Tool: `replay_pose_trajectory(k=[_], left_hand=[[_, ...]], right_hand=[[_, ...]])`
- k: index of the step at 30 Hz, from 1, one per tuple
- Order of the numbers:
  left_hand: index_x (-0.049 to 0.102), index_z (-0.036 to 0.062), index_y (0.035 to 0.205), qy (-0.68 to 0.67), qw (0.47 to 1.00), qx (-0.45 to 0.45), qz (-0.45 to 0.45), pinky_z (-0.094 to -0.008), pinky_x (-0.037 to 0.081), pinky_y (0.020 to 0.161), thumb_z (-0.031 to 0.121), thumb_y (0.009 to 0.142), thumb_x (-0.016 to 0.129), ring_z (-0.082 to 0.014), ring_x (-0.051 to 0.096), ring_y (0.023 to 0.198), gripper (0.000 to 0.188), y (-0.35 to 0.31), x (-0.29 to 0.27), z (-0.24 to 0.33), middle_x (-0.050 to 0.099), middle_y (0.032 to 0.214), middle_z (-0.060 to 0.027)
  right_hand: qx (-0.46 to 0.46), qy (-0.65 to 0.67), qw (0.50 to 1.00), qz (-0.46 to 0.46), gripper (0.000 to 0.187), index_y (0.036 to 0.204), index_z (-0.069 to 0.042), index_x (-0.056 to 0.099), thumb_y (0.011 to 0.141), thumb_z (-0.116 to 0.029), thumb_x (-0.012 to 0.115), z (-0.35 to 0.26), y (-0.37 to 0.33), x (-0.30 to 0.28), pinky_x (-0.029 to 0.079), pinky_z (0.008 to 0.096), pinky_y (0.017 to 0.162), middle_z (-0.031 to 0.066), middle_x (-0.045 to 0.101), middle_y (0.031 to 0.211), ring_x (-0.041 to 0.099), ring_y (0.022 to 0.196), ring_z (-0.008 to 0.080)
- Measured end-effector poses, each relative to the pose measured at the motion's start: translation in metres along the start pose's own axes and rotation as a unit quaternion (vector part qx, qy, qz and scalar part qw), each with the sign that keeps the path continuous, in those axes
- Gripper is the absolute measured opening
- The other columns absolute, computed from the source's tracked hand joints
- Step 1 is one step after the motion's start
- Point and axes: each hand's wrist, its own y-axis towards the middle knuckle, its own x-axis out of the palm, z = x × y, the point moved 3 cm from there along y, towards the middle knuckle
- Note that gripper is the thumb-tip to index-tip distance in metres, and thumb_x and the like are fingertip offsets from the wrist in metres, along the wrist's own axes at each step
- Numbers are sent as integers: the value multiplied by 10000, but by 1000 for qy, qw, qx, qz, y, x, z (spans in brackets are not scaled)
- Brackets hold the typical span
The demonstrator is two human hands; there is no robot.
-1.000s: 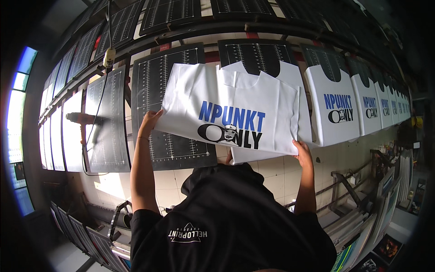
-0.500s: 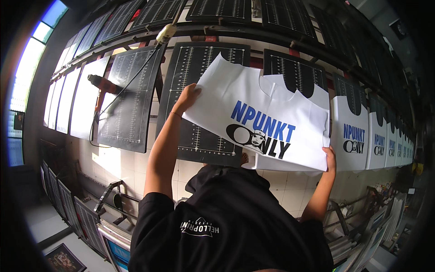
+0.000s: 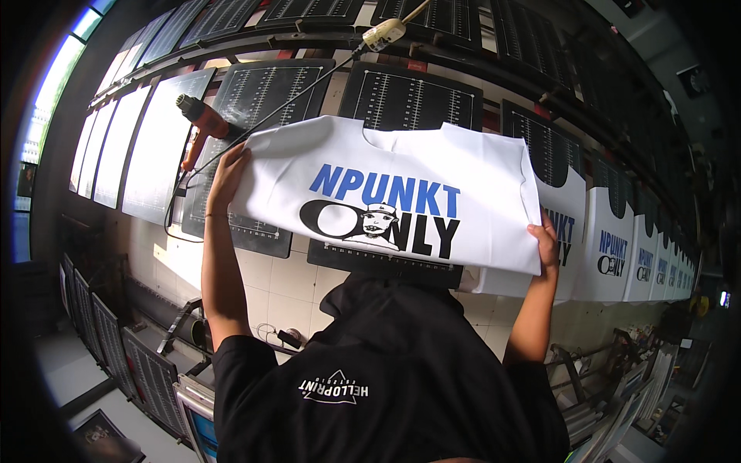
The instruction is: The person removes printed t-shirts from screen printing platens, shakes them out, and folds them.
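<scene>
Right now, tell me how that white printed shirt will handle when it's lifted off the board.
The white shirt likely hangs floppy: its edges already drape beyond the dark board. It probably weighs little, since the left hand and right hand hold it by the sides only.

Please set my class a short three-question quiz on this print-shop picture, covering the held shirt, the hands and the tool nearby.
1. True or false: the white printed shirt is held by one hand only.
2. Which tool rests on the black board near the left hand? A) scissors B) an orange heat gun C) a paintbrush
3. On which side of the person are the other printed shirts lined up?

Key
1. False: the left hand and the right hand each have a grip on one side of it.
2. B, the orange heat gun.
3. The right side.
</scene>
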Motion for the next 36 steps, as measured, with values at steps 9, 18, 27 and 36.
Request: replay_pose_trajectory(k=[9, 18, 27, 36], left_hand=[[584, -10, 921, 68, 989, -126, 35, -211, 412, 637, 233, 895, 595, -42, 506, 709, 245, -29, -40, -134, 576, 778, 13], [456, 39, 1331, -73, 994, -71, -34, -231, 439, 838, 309, 877, 608, -125, 571, 959, 550, 59, -11, -81, 619, 1083, -98], [462, 45, 1309, -163, 981, -87, -56, -263, 470, 874, 199, 897, 573, -157, 567, 1029, 454, 91, -22, -88, 580, 1157, -89], [542, 57, 1220, -174, 962, -202, -64, -282, 485, 827, 297, 904, 583, -128, 600, 915, 399, 109, -20, -97, 606, 1073, -58]], right_hand=[[156, -112, 979, 69, 239, 1062, -92, 577, 883, -249, 557, 155, -3, 35, 400, 210, 625, -41, 585, 837, 511, 736, 34], [72, -81, 989, 103, 371, 1034, 10, 577, 840, -299, 643, 137, 102, 34, 407, 237, 804, 38, 605, 939, 541, 885, 108], [4, -172, 976, 132, 299, 1088, 22, 566, 851, -157, 597, 104, 151, 48, 429, 265, 835, 91, 627, 1017, 572, 917, 140], [50, -149, 972, 177, 199, 921, -14, 599, 826, -187, 624, 130, 145, 33, 393, 226, 685, 2, 586, 821, 498, 750, 76]])
